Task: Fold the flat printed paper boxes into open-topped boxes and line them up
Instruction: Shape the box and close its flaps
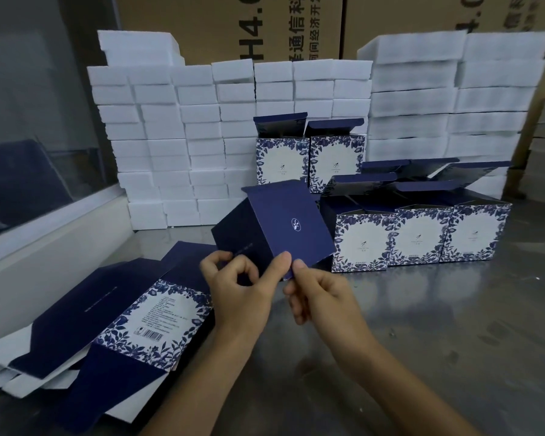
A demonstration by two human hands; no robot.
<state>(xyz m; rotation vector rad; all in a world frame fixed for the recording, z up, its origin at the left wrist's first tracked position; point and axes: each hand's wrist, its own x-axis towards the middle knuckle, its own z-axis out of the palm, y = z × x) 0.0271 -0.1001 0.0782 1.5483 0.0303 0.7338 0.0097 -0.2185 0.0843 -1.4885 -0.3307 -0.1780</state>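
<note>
I hold a half-formed navy paper box (283, 221) tilted above the metal table, its dark panel with a small white emblem facing me. My left hand (243, 287) grips its lower left side, thumb on the near edge. My right hand (321, 294) pinches the bottom flap at the same edge. A pile of flat printed boxes (132, 322) lies at the left. Three folded open-topped boxes (419, 234) with blue floral fronts stand in a row at the right, more behind them. Two more folded boxes (309, 162) stand further back.
Stacks of white foam blocks (177, 146) form a wall behind the boxes, with brown cartons (265, 23) above them. A white ledge and glass pane (44, 121) run along the left. The metal table (438, 325) stretches bare at the front right.
</note>
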